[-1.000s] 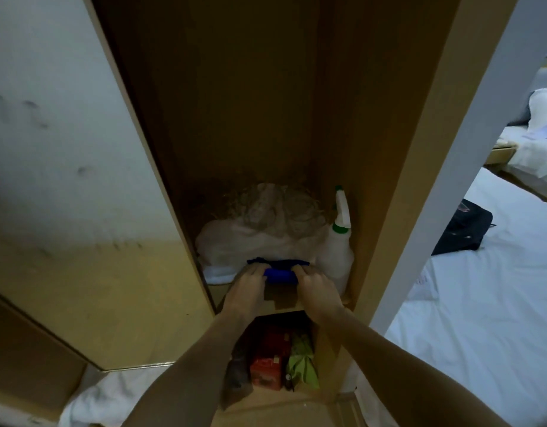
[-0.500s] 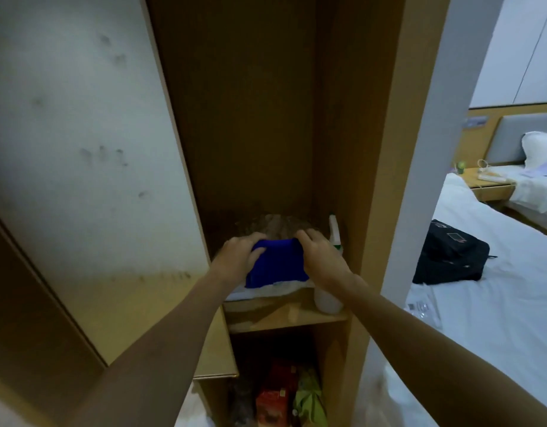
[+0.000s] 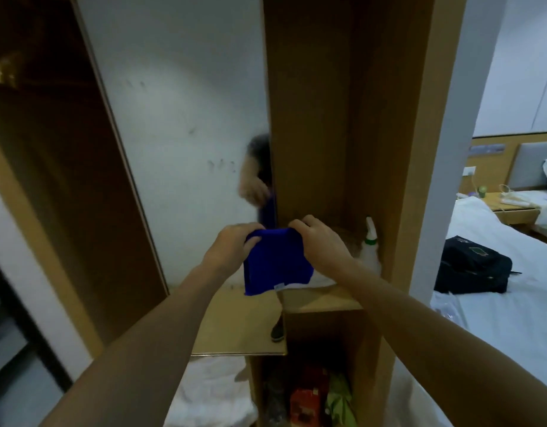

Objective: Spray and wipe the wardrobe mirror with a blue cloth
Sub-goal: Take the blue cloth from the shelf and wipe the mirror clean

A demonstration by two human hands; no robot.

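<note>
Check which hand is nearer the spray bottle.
Right. The right hand pinches the cloth's top corner just left of the spray bottle on the shelf. The left hand holds the other corner, farther left, with the cloth between.

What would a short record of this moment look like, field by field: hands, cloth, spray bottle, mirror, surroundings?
left hand: grip closed on the blue cloth's upper left corner
right hand: grip closed on its upper right corner
blue cloth: held up between both hands, hanging in front of the shelf
spray bottle: white with green collar, upright on the shelf, untouched
mirror: left of the shelf, smudged, not yet wiped
surroundings: black bag on a white bed at right
</note>
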